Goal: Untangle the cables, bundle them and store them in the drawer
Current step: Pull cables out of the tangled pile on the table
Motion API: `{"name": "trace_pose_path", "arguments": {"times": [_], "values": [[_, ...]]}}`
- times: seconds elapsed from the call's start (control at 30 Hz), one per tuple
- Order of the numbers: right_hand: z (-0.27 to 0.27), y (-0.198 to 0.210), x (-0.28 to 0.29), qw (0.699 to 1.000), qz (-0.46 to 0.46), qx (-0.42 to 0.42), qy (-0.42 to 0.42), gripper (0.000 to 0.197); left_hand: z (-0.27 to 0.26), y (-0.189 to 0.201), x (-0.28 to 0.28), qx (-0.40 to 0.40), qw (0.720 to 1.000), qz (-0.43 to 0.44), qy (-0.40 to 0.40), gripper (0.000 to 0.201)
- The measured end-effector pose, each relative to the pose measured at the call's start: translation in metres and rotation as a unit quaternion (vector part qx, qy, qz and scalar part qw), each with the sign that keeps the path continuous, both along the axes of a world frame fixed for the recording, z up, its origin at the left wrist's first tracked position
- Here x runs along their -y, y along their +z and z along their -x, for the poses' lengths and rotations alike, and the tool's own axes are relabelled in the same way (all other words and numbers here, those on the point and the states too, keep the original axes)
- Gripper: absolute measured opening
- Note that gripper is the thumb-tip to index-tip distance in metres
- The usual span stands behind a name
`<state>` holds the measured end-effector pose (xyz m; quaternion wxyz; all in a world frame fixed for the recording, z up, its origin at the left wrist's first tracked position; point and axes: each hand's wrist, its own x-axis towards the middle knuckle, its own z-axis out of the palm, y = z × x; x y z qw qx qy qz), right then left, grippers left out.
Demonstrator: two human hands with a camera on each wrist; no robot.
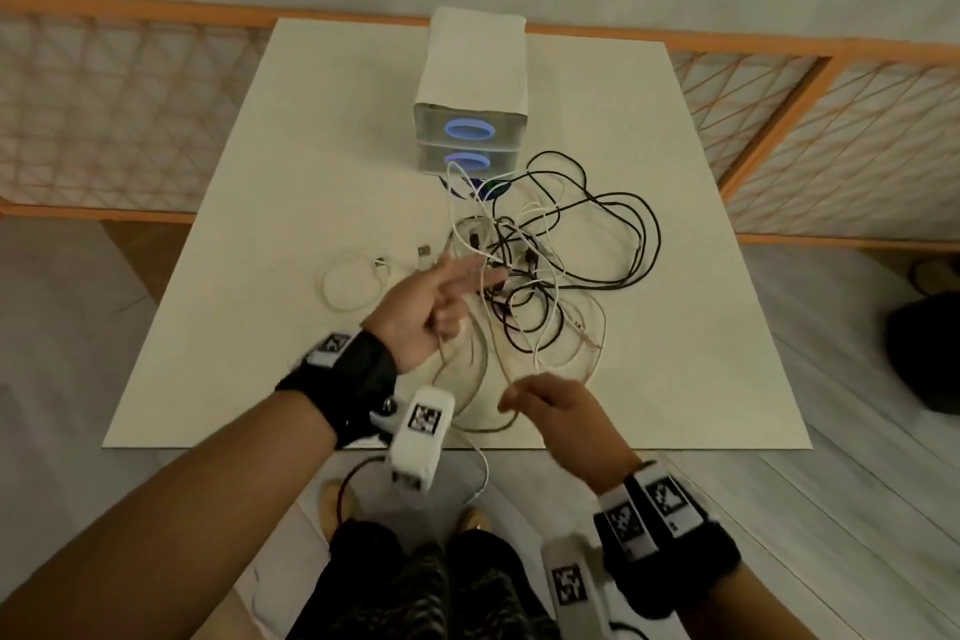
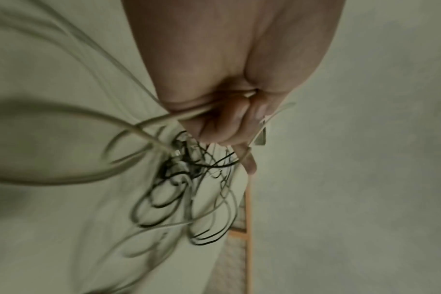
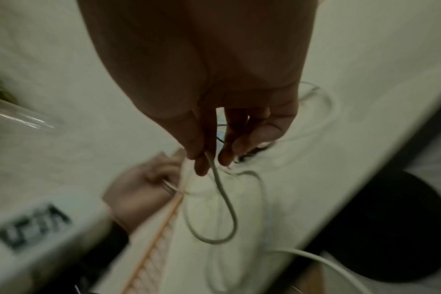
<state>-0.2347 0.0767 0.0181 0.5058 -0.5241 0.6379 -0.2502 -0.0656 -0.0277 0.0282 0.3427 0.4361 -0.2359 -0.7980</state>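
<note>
A tangle of black and white cables (image 1: 545,265) lies mid-table in front of a white two-drawer unit (image 1: 470,83); both blue-ringed drawers are closed. My left hand (image 1: 441,299) hovers at the tangle's left edge. Its lower fingers curl round strands of a white cable (image 2: 189,114), and two fingers point out. Near the front edge my right hand (image 1: 545,398) pinches the same pale cable (image 3: 229,208) between thumb and fingertips (image 3: 202,165), with a loop hanging below. A separate coiled white cable (image 1: 349,283) lies to the left.
An orange lattice fence (image 1: 130,120) runs behind and beside the white table (image 1: 701,353). A dark round object (image 1: 924,348) sits on the floor to the right. One cable (image 1: 480,473) hangs off the front edge above my legs.
</note>
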Motion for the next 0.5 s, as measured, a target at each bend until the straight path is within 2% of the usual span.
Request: {"name": "trace_pose_path", "arguments": {"times": [0.07,0.17,0.3,0.33,0.43,0.5], "values": [[0.008,-0.02,-0.015,0.999,-0.031,-0.033,0.001,0.027,0.005,0.008,0.012,-0.016,1.0,0.002,0.01,0.037],[0.019,-0.034,-0.012,0.993,-0.053,-0.108,-0.006,0.015,0.016,0.01,0.012,0.015,0.999,0.04,0.003,0.036],[0.004,-0.01,0.02,0.998,0.033,-0.037,-0.042,0.033,0.031,0.001,0.002,0.084,0.989,0.109,-0.059,0.03],[-0.003,-0.001,0.031,0.997,0.053,-0.03,-0.038,0.032,0.034,-0.001,0.001,0.097,0.985,0.12,-0.075,0.03],[-0.017,0.017,0.056,0.991,0.113,-0.051,-0.053,0.013,0.036,0.002,0.007,0.126,0.978,0.131,-0.099,0.029],[-0.017,0.018,0.056,0.982,0.158,-0.053,-0.092,0.017,0.033,0.009,0.018,0.116,0.983,0.12,-0.081,0.03]]}}
